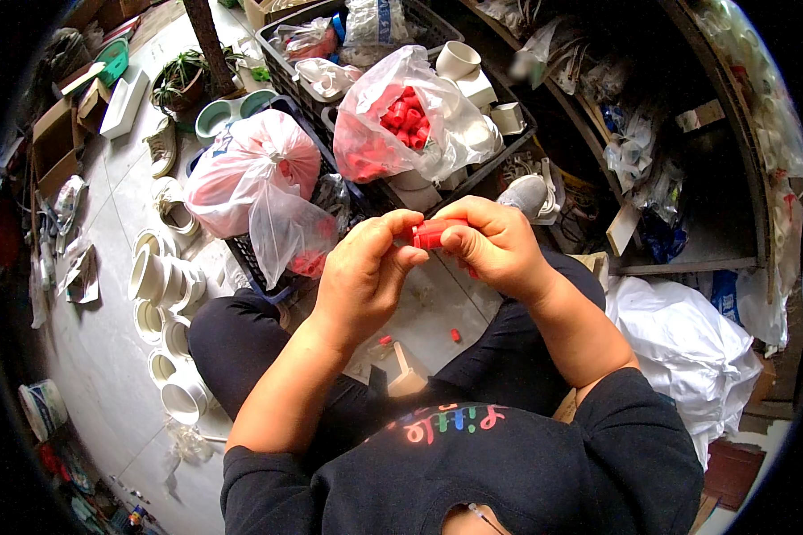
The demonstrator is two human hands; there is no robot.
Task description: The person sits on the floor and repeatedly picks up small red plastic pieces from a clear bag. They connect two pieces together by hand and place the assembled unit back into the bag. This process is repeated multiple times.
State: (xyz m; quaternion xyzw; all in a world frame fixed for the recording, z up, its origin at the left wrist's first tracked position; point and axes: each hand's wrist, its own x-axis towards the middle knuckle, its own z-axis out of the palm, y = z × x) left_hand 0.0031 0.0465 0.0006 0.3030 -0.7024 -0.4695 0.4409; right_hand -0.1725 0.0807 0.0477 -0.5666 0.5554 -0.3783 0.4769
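Note:
In front of my lap, both hands meet at a short red plastic pipe fitting (430,234). My right hand (507,250) grips its right end, fingers wrapped round it. The bent fingers and thumb of my left hand (366,272) close at the fitting's left end; whether they hold a separate small part is hidden. Beyond my hands, an open clear plastic bag (359,100) holds several red fittings (405,118). To its left sits a knotted bag (250,165) with red contents. Small red pieces (455,335) lie on the floor between my legs.
Black plastic crates (281,67) stand ahead under the bags. White plastic pipe fittings (185,398) line the tiled floor on my left, near a potted plant (180,87). A metal shelf (687,267) with bagged parts and a large white sack (678,343) are on my right.

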